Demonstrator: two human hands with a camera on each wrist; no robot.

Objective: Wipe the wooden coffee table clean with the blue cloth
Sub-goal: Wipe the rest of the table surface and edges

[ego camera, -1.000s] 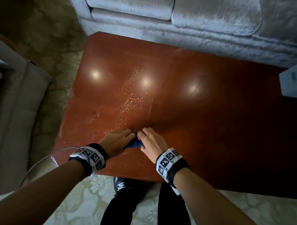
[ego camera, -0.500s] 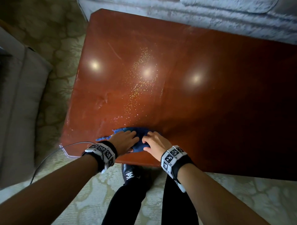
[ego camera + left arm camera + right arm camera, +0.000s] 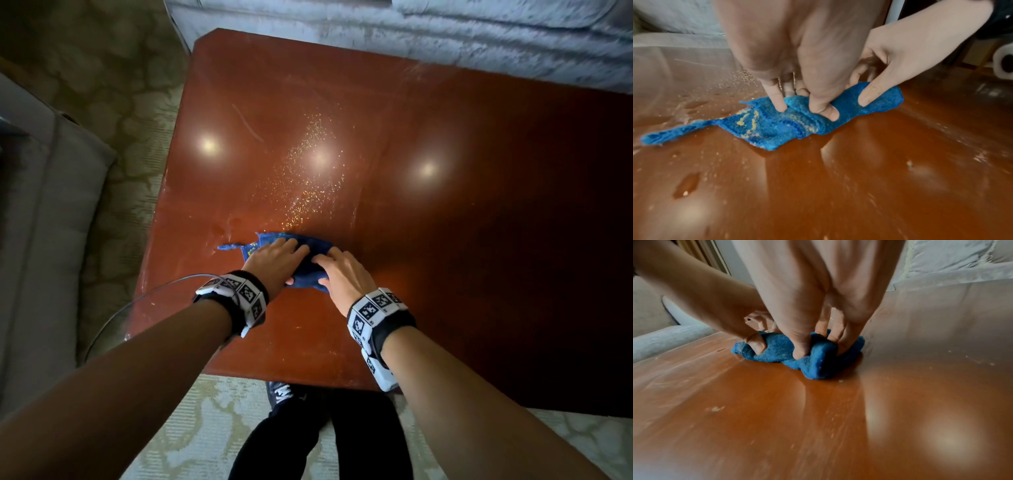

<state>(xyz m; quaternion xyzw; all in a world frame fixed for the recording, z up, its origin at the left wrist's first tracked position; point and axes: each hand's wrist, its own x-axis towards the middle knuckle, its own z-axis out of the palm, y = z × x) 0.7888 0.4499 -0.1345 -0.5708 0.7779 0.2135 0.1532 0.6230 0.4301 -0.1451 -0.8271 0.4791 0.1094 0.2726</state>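
The blue cloth [image 3: 306,274] lies bunched on the glossy red-brown wooden coffee table [image 3: 445,240], near its front left part. My left hand [image 3: 291,253] presses down on the cloth's left half and pinches a fold between thumb and fingers [image 3: 781,104]. My right hand [image 3: 325,270] grips the right end, thumb dug into the fabric [image 3: 818,368]. Yellow crumbs stick to the cloth [image 3: 764,128]. A trail of fine crumbs [image 3: 308,185] runs across the table just beyond the cloth. Small wet drops [image 3: 694,104] lie left of it.
A pale grey sofa [image 3: 411,31] runs along the table's far edge. A grey cushioned seat [image 3: 41,205] stands to the left across patterned carpet [image 3: 137,120]. A thin cable [image 3: 137,301] loops off my left wrist. My legs and shoe [image 3: 284,394] are at the near edge.
Both hands have slid the cloth away from the near edge toward the crumb trail. The cloth has spread out to the left from under the hands.
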